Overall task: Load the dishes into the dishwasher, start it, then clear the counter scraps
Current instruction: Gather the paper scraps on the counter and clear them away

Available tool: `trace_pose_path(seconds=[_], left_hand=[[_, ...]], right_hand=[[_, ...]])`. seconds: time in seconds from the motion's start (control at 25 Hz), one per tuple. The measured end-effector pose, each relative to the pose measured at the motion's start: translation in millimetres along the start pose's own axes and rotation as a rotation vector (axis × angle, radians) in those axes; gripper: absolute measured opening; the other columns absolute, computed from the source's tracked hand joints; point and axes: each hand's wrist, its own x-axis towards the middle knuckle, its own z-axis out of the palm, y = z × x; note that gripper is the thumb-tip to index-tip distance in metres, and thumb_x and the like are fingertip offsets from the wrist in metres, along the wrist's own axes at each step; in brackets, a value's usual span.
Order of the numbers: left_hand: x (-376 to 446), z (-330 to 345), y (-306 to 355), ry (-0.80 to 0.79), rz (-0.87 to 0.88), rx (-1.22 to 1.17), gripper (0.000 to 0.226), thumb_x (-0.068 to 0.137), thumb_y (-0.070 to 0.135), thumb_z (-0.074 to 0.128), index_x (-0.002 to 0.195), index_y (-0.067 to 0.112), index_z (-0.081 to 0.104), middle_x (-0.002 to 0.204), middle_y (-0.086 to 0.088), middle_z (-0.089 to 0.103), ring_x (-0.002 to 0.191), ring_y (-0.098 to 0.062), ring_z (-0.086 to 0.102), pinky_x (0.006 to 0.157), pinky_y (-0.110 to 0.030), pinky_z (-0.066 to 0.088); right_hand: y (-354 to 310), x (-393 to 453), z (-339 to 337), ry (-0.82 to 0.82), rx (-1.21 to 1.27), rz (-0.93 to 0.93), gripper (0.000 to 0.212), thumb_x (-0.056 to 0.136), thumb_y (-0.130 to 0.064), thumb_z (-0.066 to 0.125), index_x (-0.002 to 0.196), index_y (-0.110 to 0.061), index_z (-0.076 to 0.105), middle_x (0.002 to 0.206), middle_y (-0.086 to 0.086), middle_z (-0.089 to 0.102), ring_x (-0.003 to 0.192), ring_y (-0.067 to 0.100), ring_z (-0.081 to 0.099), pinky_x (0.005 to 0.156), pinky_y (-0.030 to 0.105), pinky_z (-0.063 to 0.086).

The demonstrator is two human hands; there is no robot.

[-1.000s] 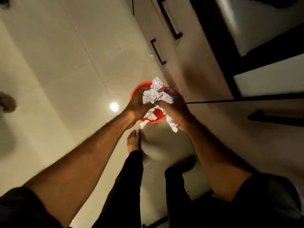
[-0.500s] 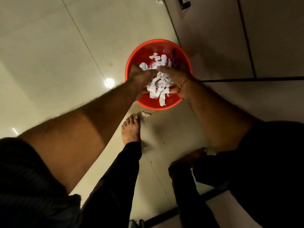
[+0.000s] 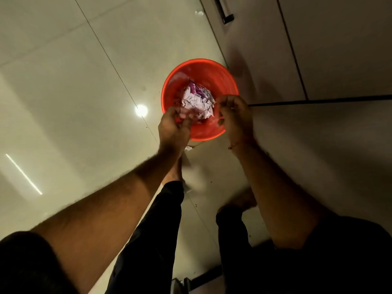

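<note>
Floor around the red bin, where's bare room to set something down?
The wide tile stretch left of the bin is bare floor, out past the light glare. Crowded: the near rim, where both hands hover, the foot and a paper scrap below it, and the cabinet close on the right.

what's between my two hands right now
In the head view, paper scraps in the red bin show between the left hand and right hand.

Light: dim, warm, from overhead | Glare: round lamp reflection (image 3: pixel 141 110) and a thin bright streak (image 3: pixel 23 174) on glossy floor tiles (image 3: pixel 63 81) | Shadows: soft, over cabinet fronts (image 3: pixel 318 49) | Blur: both hands slightly smeared | Distortion: wide-angle stretch at edges
</note>
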Motion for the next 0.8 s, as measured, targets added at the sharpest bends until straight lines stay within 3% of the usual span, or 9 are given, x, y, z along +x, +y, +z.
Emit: trace_pose_path(seconds=[0.08,0.16,0.24,0.32,0.44,0.52,0.64,0.72,0.8], left_hand=[[-7,-19,17,0.075,0.061,-0.343,0.012,0.097,0.017,0.064,0.099,0.006,0.062,0.083,-0.002,0.065,0.069,-0.010,0.069,0.067,-0.026,0.056],[-23,-18,5,0.021,0.078,-0.347,0.013,0.096,0.016,0.061,0.087,0.007,0.060,0.072,-0.001,0.062,0.054,-0.010,0.065,0.057,-0.027,0.055],[-35,-5,-22,-0.024,-0.030,-0.278,0.016,0.096,0.017,0.056,0.083,0.008,0.062,0.070,-0.007,0.067,0.057,-0.018,0.067,0.059,-0.031,0.054],[-32,13,-50,-0.077,-0.198,-0.254,0.017,0.098,0.020,0.053,0.091,0.010,0.064,0.079,-0.013,0.072,0.061,-0.023,0.068,0.056,-0.031,0.052],[-7,42,-86,-0.155,-0.394,-0.288,0.014,0.101,0.017,0.050,0.110,0.016,0.060,0.091,-0.010,0.071,0.057,-0.016,0.068,0.049,-0.031,0.056],[14,65,-103,-0.232,-0.429,-0.337,0.026,0.101,0.008,0.046,0.124,0.019,0.054,0.093,-0.006,0.067,0.058,-0.016,0.069,0.054,-0.035,0.061],[50,97,-123,-0.305,-0.450,-0.273,0.043,0.100,0.008,0.048,0.142,0.019,0.045,0.119,-0.016,0.061,0.094,-0.034,0.070,0.071,-0.044,0.062],[68,115,-137,-0.309,-0.437,-0.202,0.031,0.097,0.011,0.059,0.128,0.012,0.056,0.125,-0.019,0.060,0.103,-0.036,0.066,0.069,-0.038,0.060],[78,127,-146,-0.295,-0.440,-0.206,0.013,0.095,0.009,0.063,0.108,0.009,0.066,0.109,-0.015,0.067,0.099,-0.033,0.068,0.078,-0.041,0.061]], right_hand=[[12,-28,-10,0.015,0.099,-0.033,0.013,0.073,-0.002,0.048,0.075,-0.009,0.059,0.065,0.012,0.054,0.052,0.014,0.046,0.050,0.025,0.038],[33,-49,-17,0.080,0.119,-0.015,0.016,0.070,-0.001,0.044,0.065,-0.013,0.054,0.057,0.007,0.048,0.050,0.013,0.040,0.050,0.022,0.032],[64,-61,-19,0.141,0.109,0.047,0.019,0.068,-0.001,0.042,0.060,-0.015,0.052,0.055,0.006,0.046,0.053,0.017,0.040,0.055,0.024,0.032],[103,-62,-17,0.147,0.086,0.138,0.023,0.074,0.003,0.044,0.062,-0.015,0.053,0.055,0.006,0.047,0.052,0.018,0.041,0.055,0.024,0.032],[170,-46,2,0.003,0.085,0.325,0.022,0.088,0.007,0.052,0.084,-0.011,0.062,0.069,0.008,0.058,0.056,0.022,0.053,0.054,0.030,0.046],[208,-27,22,-0.051,0.134,0.443,0.022,0.092,0.006,0.051,0.105,-0.007,0.063,0.091,0.011,0.063,0.073,0.023,0.061,0.071,0.038,0.055],[254,7,50,-0.072,0.020,0.468,0.035,0.096,0.005,0.043,0.128,0.001,0.056,0.116,0.013,0.057,0.103,0.024,0.056,0.103,0.041,0.047],[276,23,64,-0.086,-0.035,0.490,0.039,0.095,0.005,0.043,0.133,0.008,0.051,0.116,0.009,0.049,0.106,0.021,0.046,0.108,0.044,0.040],[287,28,74,-0.108,-0.024,0.495,0.028,0.093,0.005,0.050,0.117,0.019,0.053,0.109,0.008,0.050,0.093,0.021,0.043,0.089,0.049,0.046]])
